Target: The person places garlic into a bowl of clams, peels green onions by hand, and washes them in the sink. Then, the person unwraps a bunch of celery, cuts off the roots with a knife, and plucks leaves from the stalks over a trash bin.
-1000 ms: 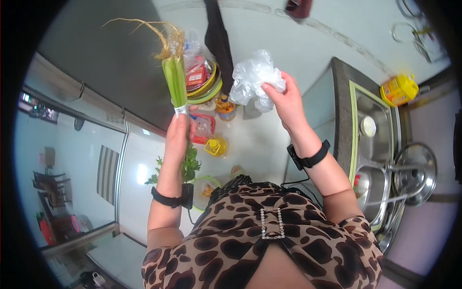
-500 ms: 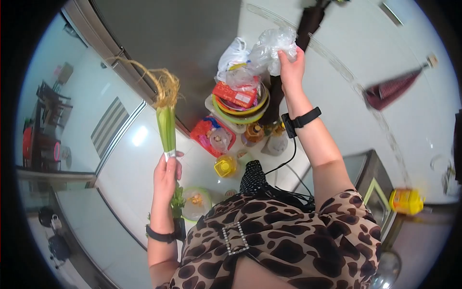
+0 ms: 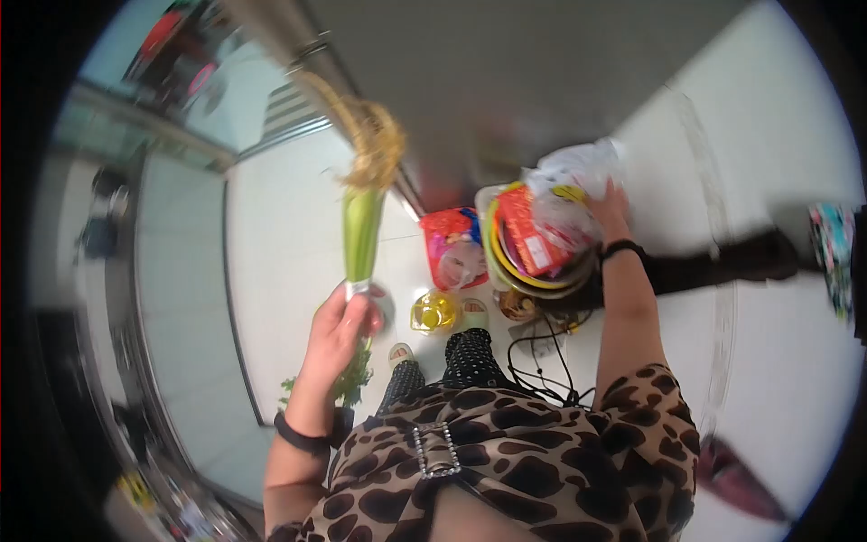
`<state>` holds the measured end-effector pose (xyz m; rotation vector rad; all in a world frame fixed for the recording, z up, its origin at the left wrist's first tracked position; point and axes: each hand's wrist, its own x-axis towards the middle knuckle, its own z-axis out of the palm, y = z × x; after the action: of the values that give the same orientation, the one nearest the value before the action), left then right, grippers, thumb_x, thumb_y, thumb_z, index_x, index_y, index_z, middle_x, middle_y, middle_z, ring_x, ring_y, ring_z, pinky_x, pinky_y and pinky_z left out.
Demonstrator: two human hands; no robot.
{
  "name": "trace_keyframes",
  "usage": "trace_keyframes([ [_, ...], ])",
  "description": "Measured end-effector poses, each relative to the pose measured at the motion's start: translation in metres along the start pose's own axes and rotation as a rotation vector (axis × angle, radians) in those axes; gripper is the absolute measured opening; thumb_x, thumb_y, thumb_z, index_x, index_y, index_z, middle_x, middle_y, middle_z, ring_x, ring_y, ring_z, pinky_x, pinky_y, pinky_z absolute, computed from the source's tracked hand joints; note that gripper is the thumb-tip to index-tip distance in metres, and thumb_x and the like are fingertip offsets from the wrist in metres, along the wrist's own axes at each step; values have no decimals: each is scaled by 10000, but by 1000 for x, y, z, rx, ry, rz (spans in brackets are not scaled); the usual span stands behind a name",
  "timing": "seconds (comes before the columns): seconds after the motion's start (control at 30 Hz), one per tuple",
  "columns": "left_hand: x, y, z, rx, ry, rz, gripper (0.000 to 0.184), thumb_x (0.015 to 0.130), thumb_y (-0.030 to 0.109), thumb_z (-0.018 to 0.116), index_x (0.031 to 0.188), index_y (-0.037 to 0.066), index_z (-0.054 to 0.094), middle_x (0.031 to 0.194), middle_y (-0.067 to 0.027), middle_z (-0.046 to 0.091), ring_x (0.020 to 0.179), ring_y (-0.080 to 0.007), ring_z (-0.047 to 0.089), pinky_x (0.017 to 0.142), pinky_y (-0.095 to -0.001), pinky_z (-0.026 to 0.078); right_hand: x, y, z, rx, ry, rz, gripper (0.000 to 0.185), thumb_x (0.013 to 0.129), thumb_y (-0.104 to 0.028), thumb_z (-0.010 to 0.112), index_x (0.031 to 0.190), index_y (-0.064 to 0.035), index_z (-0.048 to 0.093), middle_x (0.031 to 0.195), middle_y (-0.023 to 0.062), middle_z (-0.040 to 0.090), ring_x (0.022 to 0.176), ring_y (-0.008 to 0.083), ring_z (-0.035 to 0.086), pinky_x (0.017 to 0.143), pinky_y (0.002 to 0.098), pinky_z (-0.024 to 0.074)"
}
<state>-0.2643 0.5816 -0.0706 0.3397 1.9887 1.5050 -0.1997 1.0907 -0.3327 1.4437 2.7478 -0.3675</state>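
My left hand point(image 3: 348, 325) is closed round a bunch of celery point(image 3: 363, 230), just at the white band on its stalks. Tangled tan roots point(image 3: 377, 144) point away from me, while green leaves point(image 3: 352, 384) hang below by my wrist. Off to the right, my right hand point(image 3: 611, 210) is at a pale, crinkled plastic bag point(image 3: 582, 167) on top of a stack of basins point(image 3: 506, 257). Its fingertips are blurred and partly hidden against the plastic. A red packet point(image 3: 524, 230) lies beside the bag on the stack.
A red basket point(image 3: 433, 239) with bagged items stands left of the basins. Nearer my feet are a yellow oil bottle point(image 3: 435, 312) and a brown-capped jar point(image 3: 517, 305). Black cables point(image 3: 542, 361) hang by my right side. A tall grey cabinet front point(image 3: 506, 81) rises behind.
My right hand has come down with the clear plastic bag onto the pile over the basins. The celery stays in my left hand. My view has turned to the right and down.
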Motion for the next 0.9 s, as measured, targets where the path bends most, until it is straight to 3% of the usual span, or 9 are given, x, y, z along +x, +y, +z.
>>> trace_keyframes([
  [0.03,1,2,2,-37,18,-8,358,971,329,381,1051,11,525,656,-1,462,584,-77,427,563,-216,364,6,-2,7,-21,-180,171,898,680,-581,633,1407,-179,292,1411,219,286,1305,377,275,1070,436,238],
  [0.1,1,6,-7,9,82,-18,351,966,320,398,1091,15,517,669,4,454,599,-73,421,577,-213,365,-5,-17,-14,140,41,292,643,663,-437,674,1262,-272,508,1322,189,396,1227,358,388,1016,442,308],
  [0.17,0,7,-10,54,130,-35,351,962,312,414,1131,19,509,682,9,446,615,-69,416,591,-209,366,6,-8,-28,244,430,219,405,638,-266,669,1039,-268,612,1269,92,423,1144,346,434,938,607,251],
  [0.23,-2,3,-14,143,251,52,387,950,295,450,1239,38,461,726,16,434,651,-59,399,609,-200,354,19,-22,-49,299,776,240,300,617,-135,643,909,-193,611,1146,55,479,1032,305,479,880,529,317],
  [0.37,-22,-16,-35,144,433,52,433,930,165,500,1319,25,374,790,3,454,712,-80,443,673,-222,401,20,-83,-100,544,848,-132,275,669,-54,602,933,-129,602,1100,78,521,1026,271,496,896,429,366],
  [0.5,-55,-22,-53,240,651,95,448,889,86,559,1305,16,405,862,-13,497,795,-101,490,732,-236,424,-90,-223,-151,1337,159,-726,141,843,17,502,938,-50,582,944,57,586,876,127,548,801,253,435],
  [0.57,-75,-24,-62,233,739,173,455,870,71,580,1295,22,424,884,-17,506,805,-106,495,733,-238,426,-173,-279,-167,1226,-198,-966,108,881,-29,505,949,-59,583,904,18,595,836,91,538,770,227,436],
  [0.67,-114,-28,-71,269,883,266,476,834,44,612,1284,46,456,907,-24,514,815,-113,502,731,-243,429,-305,-338,-171,1172,-755,-1104,137,850,-75,586,986,-54,590,917,4,608,832,92,562,783,233,447],
  [0.9,-232,-58,-93,293,1229,274,556,754,29,661,1271,163,504,825,-82,501,720,-210,527,669,-305,442,-518,-398,-171,1193,-1259,-1128,204,836,-113,640,986,0,559,917,55,611,838,100,577,766,238,467],
])
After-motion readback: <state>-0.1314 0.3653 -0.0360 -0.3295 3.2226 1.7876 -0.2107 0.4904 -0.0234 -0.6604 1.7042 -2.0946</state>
